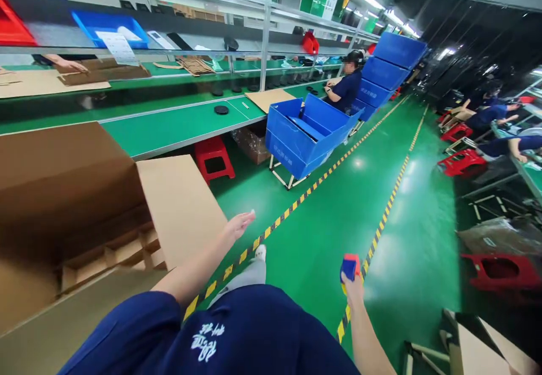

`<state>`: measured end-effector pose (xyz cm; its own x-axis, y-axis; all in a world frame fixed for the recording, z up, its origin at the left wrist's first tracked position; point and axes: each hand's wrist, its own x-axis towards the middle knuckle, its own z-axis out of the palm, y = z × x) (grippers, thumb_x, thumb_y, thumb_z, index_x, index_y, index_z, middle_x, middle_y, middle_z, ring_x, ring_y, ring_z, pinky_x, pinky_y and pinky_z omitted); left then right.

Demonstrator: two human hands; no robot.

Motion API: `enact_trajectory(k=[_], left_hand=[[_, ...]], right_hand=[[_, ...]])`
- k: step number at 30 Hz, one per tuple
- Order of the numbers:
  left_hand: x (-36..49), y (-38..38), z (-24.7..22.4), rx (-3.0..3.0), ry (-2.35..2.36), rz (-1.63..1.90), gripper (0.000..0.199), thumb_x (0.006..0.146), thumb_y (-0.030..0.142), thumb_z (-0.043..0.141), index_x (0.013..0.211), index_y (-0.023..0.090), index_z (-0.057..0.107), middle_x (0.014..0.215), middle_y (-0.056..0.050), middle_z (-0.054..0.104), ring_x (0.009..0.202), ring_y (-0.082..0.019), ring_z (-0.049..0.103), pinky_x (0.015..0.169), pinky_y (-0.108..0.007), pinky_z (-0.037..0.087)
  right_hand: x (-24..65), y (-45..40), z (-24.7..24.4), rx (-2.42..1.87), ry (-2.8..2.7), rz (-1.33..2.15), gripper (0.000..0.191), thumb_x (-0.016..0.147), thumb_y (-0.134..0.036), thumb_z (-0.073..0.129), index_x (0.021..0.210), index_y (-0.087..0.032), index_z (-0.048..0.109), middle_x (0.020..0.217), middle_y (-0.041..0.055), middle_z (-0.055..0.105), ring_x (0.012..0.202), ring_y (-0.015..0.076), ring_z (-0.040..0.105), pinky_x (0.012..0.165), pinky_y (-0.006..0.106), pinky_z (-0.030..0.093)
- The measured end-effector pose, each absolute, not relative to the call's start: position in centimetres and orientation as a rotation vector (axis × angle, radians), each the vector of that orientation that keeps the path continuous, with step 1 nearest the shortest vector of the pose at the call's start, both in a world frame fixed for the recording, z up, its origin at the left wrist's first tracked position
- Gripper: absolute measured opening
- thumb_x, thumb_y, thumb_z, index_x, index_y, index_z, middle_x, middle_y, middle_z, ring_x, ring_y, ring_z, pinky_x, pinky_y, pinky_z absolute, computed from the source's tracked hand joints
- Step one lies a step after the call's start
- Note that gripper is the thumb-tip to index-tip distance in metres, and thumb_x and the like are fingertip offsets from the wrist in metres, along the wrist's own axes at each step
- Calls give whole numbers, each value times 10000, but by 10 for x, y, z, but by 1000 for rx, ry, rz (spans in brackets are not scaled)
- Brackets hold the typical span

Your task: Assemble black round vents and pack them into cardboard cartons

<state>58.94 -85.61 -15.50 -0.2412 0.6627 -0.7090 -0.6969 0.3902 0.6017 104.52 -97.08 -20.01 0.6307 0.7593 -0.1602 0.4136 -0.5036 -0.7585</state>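
The block (349, 267) is in my right hand (354, 289), out to my right at about waist height, over the green floor (313, 239). It is small and boxy, a blue face toward me and red along the top and far side; a bit of yellow shows low down, though I can't tell whether that is block or floor tape. My right fingers are closed round it, the blue end standing clear of them.

My left hand (240, 225) is loosely open, fingers reaching forward, with no hold on anything I can make out; a pale spot at one fingertip is too small to tell. It hangs just past the flap (180, 205) of an open carton (55, 143) with dividers (114, 255) inside.

I judge the step in hand to be carrying the block on foot: one shoe (260, 252) is forward, near the left striped line (292, 208). The move calls for a firm right grip and a left arm clear of the flap.

Beyond are a red stool (214, 157), a blue bin (292, 149) on a stand, the green bench (178, 123) and a seated co-worker (345, 87).
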Motion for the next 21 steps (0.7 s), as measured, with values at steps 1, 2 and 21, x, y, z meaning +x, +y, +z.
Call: enact_trajectory(k=[1, 2, 21], left_hand=[[577, -838, -154, -56, 1314, 1305, 246, 770, -95, 736, 810, 135, 658, 805, -63, 708, 737, -117, 694, 720, -162, 573], [565, -818, -153, -78, 1333, 1338, 234, 788, -86, 719, 799, 140, 658, 788, -52, 697, 720, -109, 681, 702, -159, 565], [517, -402, -189, -369, 1441, 1552, 153, 932, 96, 687, 821, 114, 584, 732, 35, 578, 587, -48, 543, 539, -140, 474]], right_hand=[[1040, -924, -201, -2124, -915, 681, 297, 609, -502, 729, 702, -247, 609, 645, 57, 635, 811, 391, 700, 792, 531, 520], [1031, -880, -201, -2084, -921, 731, 320, 597, -512, 721, 727, -237, 619, 671, 65, 656, 819, 379, 702, 813, 517, 523], [928, -462, -90, -1361, -1028, 1345, 460, 728, -428, 844, 1073, -160, 699, 971, 76, 771, 855, 204, 689, 836, 347, 563]])
